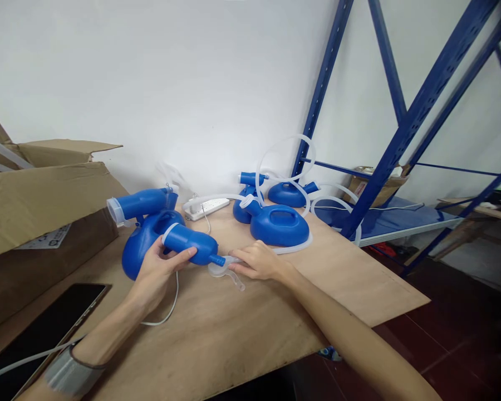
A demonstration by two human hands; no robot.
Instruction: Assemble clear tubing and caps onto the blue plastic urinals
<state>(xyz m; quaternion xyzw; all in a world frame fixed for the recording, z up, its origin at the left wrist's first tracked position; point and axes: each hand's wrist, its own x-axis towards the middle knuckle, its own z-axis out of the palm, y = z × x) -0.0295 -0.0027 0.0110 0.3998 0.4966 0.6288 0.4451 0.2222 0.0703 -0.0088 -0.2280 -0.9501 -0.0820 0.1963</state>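
Observation:
My left hand [161,264] is wrapped round a blue plastic funnel-shaped cup [192,243]. The cup lies sideways with its white rim to the left and its narrow ribbed spout to the right. At the spout's tip, my right hand [259,260] pinches a translucent plastic piece with a rounded part and a curved strap [236,280]. Whether the piece touches the spout I cannot tell. Behind my left hand stands a blue jug [136,250] with another blue cup [144,204] on top. Beyond my right hand rests a blue handled jug [279,225] with a white-capped neck.
More blue jugs [286,194] with looped translucent hoses [307,139] stand at the back. A white power strip [209,208] lies near the wall. To the left are an open cardboard box [45,211] and a dark phone or tablet [54,328]. A blue metal rack [384,161] rises at right.

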